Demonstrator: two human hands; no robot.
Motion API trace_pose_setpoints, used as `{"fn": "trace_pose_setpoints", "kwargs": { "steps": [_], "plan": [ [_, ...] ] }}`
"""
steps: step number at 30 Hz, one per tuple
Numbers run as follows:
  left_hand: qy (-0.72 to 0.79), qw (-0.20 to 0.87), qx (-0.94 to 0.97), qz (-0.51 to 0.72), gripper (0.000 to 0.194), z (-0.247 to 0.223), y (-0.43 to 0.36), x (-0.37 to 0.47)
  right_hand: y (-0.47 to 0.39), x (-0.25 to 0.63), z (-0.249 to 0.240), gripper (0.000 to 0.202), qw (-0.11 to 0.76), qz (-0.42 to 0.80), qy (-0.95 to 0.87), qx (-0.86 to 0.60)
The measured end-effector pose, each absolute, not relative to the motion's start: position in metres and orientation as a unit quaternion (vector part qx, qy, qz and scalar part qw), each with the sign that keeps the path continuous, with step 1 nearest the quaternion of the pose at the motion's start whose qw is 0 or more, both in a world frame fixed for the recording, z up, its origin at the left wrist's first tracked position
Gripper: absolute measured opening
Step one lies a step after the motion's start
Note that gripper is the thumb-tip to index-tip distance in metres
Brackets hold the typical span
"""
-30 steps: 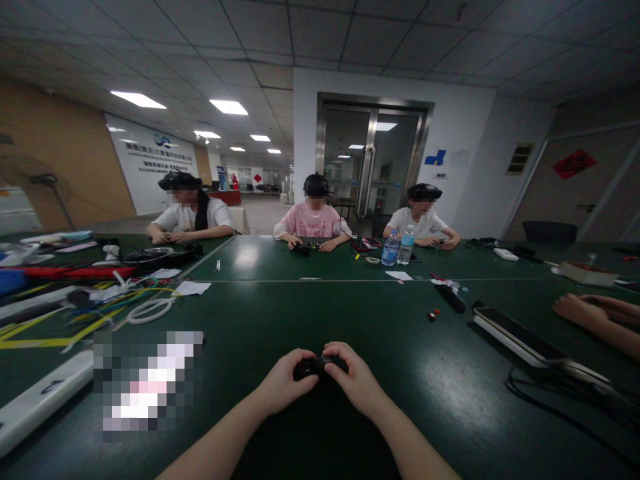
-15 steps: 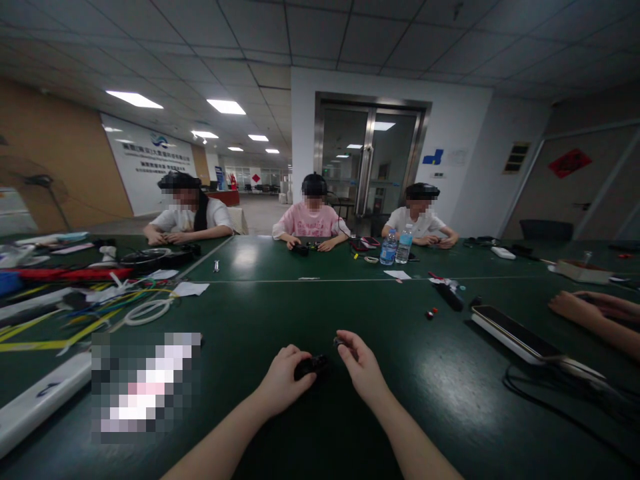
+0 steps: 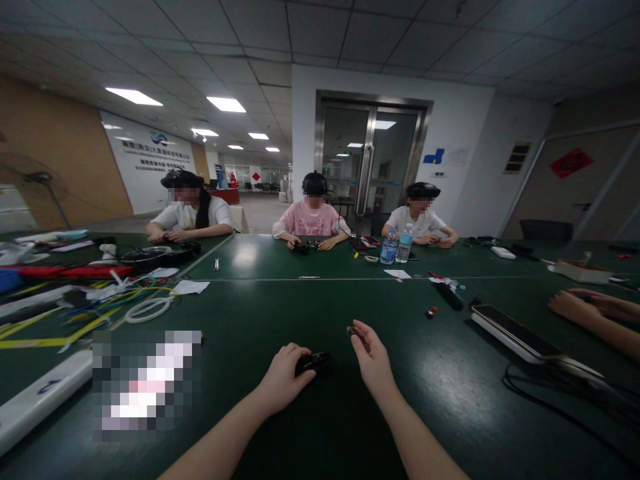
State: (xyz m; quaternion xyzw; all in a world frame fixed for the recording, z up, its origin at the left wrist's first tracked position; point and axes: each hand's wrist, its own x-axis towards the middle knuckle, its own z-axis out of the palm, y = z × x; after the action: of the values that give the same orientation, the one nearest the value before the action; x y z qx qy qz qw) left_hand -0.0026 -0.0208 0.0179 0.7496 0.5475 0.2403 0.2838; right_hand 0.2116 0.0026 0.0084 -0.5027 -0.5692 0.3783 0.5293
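My left hand (image 3: 287, 375) is closed around the near side of a small black object (image 3: 315, 362) on the green table; it has a rounded, mouse-like shape, but its kind is not clear. My left thumb lies along its near edge and the fingers cover its left end. To the right, apart from it, my right hand (image 3: 371, 351) is raised a little above the table. Between its thumb and fingertips it pinches a small dark piece (image 3: 352, 331), too small to name.
At left lie a white power strip (image 3: 47, 393), a blurred-out bright object (image 3: 147, 387) and a coiled white cable (image 3: 147, 310). At right are a phone (image 3: 520, 331) on a white box and black cables. Water bottles (image 3: 389, 248) stand across the table, where several people sit. Another person's hands (image 3: 575, 308) are far right.
My right hand has moved right and slightly up with the small dark piece, away from the black object. My left hand stays nearly in place on the black object.
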Motion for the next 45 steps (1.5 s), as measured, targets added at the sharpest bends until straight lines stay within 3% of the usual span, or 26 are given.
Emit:
{"fn": "trace_pose_setpoints", "kwargs": {
  "steps": [14, 26, 36, 45],
  "plan": [
    [0.547, 0.285, 0.75, 0.239, 0.039, 0.015, -0.02, -0.005, 0.004, 0.215, 0.01, 0.046, 0.562, 0.316, -0.556, -0.524],
    [0.546, 0.272, 0.756, 0.237, 0.036, 0.015, -0.019, -0.003, -0.008, 0.201, 0.012, 0.03, 0.4, 0.339, -0.663, -0.535],
    [0.54, 0.247, 0.77, 0.232, 0.036, 0.017, -0.019, 0.0, -0.018, 0.184, 0.021, 0.02, 0.318, 0.306, -0.747, -0.497],
    [0.544, 0.235, 0.772, 0.229, 0.036, 0.016, -0.019, 0.001, -0.014, 0.187, 0.015, 0.02, 0.32, 0.323, -0.735, -0.502]
  ]
}}
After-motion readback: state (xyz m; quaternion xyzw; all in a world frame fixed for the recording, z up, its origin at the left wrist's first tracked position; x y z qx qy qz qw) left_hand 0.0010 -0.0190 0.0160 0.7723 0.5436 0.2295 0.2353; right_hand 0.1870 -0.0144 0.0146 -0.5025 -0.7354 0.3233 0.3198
